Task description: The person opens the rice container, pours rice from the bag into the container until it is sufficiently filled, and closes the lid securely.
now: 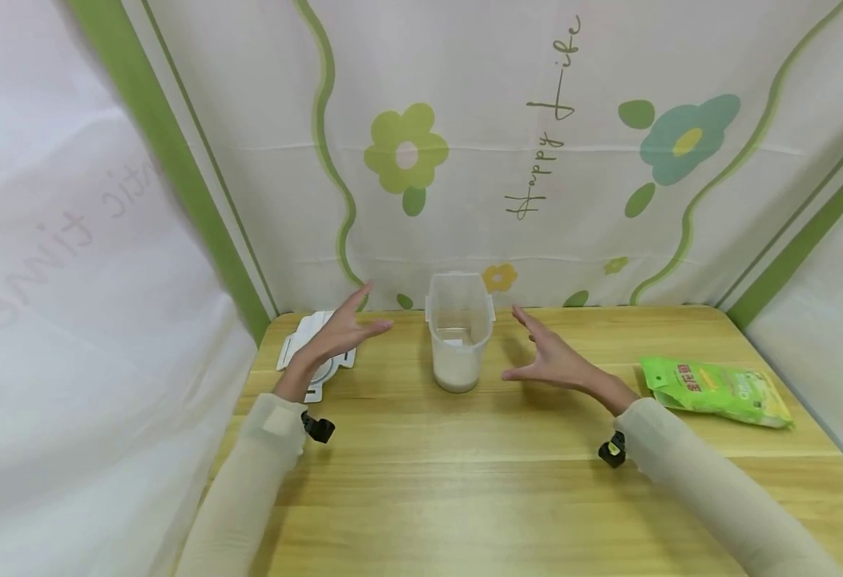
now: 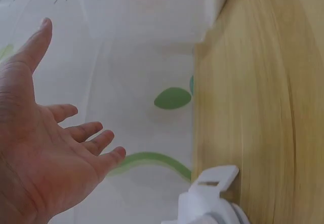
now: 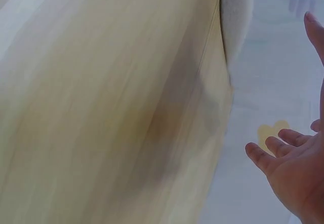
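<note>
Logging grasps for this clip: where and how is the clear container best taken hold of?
Probably the side walls just under the tabs, from left and right together: the container stands upright, both sides unobstructed, and the jutting tabs could help stop slipping.

Diffuse light casts soft shadows across the tabletop [image 1: 450,481], blurred in right-wrist view.

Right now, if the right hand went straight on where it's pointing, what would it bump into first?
The right hand would probably bump the clear container first. There's a gap between them, and depth is hard to judge, so it might miss.
</note>
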The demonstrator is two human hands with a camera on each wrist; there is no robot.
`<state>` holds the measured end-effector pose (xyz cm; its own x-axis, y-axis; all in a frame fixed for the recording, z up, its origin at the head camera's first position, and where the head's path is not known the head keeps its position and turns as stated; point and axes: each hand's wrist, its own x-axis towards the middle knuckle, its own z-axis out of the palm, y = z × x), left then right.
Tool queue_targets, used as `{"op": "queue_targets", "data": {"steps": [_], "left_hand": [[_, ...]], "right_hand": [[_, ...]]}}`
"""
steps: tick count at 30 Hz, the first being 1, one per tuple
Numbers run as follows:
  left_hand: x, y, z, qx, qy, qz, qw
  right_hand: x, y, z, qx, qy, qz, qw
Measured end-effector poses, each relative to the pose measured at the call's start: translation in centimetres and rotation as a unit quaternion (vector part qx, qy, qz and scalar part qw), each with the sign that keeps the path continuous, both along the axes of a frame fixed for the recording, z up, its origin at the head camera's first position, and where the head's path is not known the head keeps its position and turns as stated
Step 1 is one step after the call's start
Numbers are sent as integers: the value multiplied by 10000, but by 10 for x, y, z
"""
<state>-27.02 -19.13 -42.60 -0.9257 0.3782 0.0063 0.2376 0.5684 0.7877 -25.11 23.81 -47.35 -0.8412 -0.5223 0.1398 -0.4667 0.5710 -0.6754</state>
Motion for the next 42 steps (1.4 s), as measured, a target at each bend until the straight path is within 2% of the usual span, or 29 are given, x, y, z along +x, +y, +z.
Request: {"op": "queue_targets", "data": {"steps": [17, 25, 30, 42], "left_hand": [[6, 44, 1, 384, 140, -434, 9982], [6, 59, 3, 254, 389, -686, 9966], [8, 68, 4, 8, 616, -754, 9953], [10, 87, 6, -514, 828, -862, 9915]], "right_hand": [[12, 37, 20, 949, 317, -86, 9949], [15, 56, 29, 1216, 461, -124, 9914], [16, 69, 31, 1338, 554, -76, 9894], [23, 99, 36, 1503, 674, 68, 9863]]}}
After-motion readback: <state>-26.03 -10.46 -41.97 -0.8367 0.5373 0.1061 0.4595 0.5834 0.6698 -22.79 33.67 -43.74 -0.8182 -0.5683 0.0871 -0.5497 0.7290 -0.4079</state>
